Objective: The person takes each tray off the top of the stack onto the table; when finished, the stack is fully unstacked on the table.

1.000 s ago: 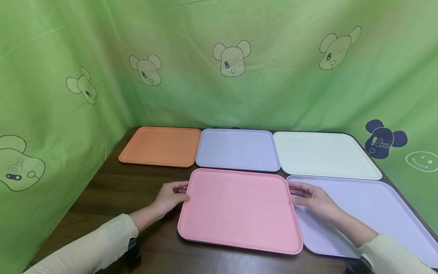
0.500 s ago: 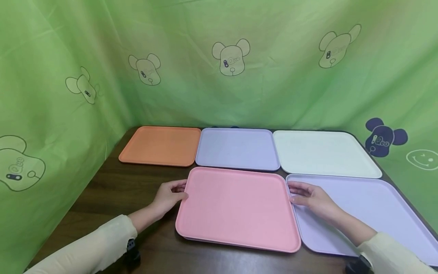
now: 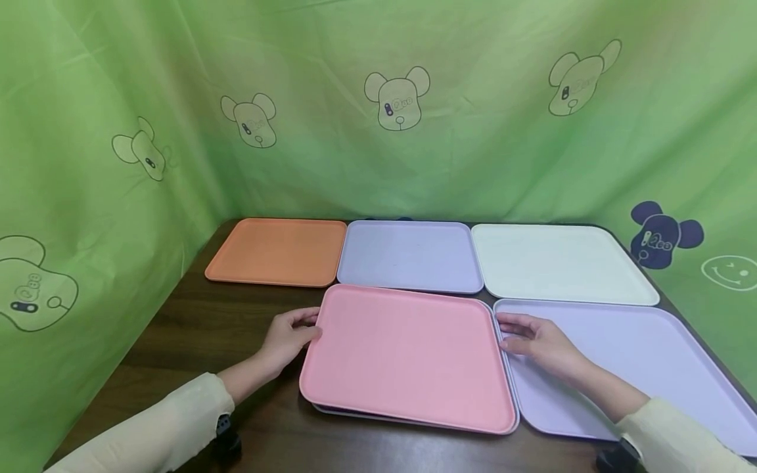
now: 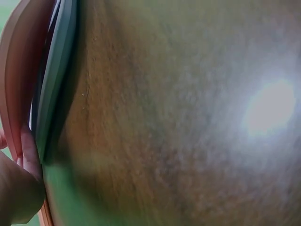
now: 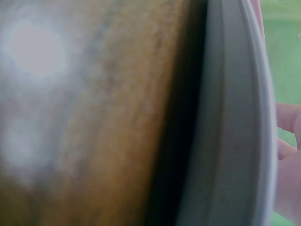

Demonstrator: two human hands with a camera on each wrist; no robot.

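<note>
A pink tray (image 3: 408, 358) lies over a pale tray (image 3: 378, 415), whose rim shows along the right and front. My left hand (image 3: 286, 340) pinches the pink tray's left edge, thumb on top and fingers beneath. In the left wrist view, the fingers (image 4: 31, 153) sit between the pink tray (image 4: 19, 70) and the tray below (image 4: 59, 70), with a gap there. At the right side, my right hand (image 3: 541, 340) keeps its fingers nearly straight against the trays' edge, above a large lavender tray (image 3: 621, 368). The right wrist view shows it partly hidden behind a pale rim (image 5: 265, 141).
Along the back of the dark wooden table (image 3: 177, 341) lie an orange tray (image 3: 278, 251), a smaller lavender tray (image 3: 411, 256) and a white tray (image 3: 564, 265). A green curtain (image 3: 319, 177) with printed bear heads closes off the back and sides.
The pink tray has shifted slightly left with my left hand, and its left side has risen. More of the pale tray's rim now shows beneath it. My right hand has hardly moved.
</note>
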